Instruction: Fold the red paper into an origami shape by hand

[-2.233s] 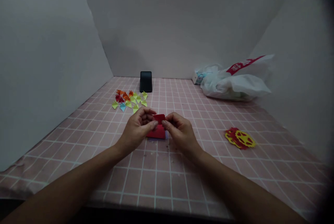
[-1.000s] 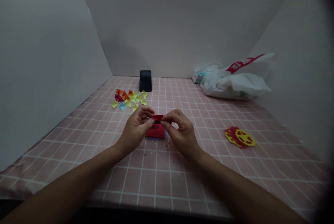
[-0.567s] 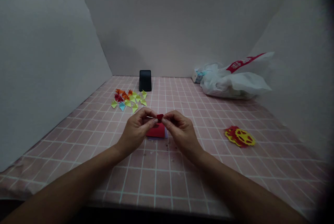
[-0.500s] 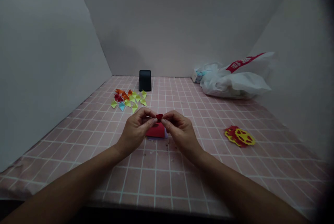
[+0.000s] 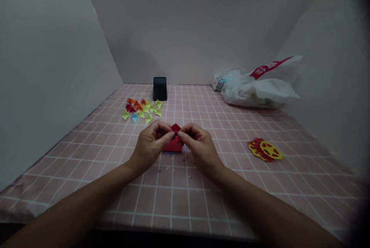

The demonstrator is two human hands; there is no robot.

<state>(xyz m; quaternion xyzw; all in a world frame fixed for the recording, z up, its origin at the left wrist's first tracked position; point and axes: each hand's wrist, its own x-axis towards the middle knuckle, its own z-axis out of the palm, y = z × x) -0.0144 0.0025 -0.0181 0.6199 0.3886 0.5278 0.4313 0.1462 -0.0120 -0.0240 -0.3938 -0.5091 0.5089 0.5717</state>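
Between my two hands, in the middle of the view, is a small folded piece of red paper (image 5: 176, 127) with a pointed top. My left hand (image 5: 152, 142) pinches its left edge between thumb and forefinger. The right edge is pinched in the same way by my right hand (image 5: 199, 144). My fingertips cover part of the fold. Just below and behind them a stack of red paper (image 5: 172, 147) lies on the table, with a thin lilac edge showing beneath it.
Several folded paper pieces (image 5: 140, 110) in orange, red, yellow and blue lie at the left. A black phone (image 5: 160, 88) leans behind them. Yellow and red cut-out shapes (image 5: 266, 150) lie at the right. A white plastic bag (image 5: 257, 93) sits at the back right of the checked tablecloth (image 5: 162, 201).
The red paper's top has gone from a flatter edge to a raised point between my fingers. Both hands stay nearly in place, still pinching it.
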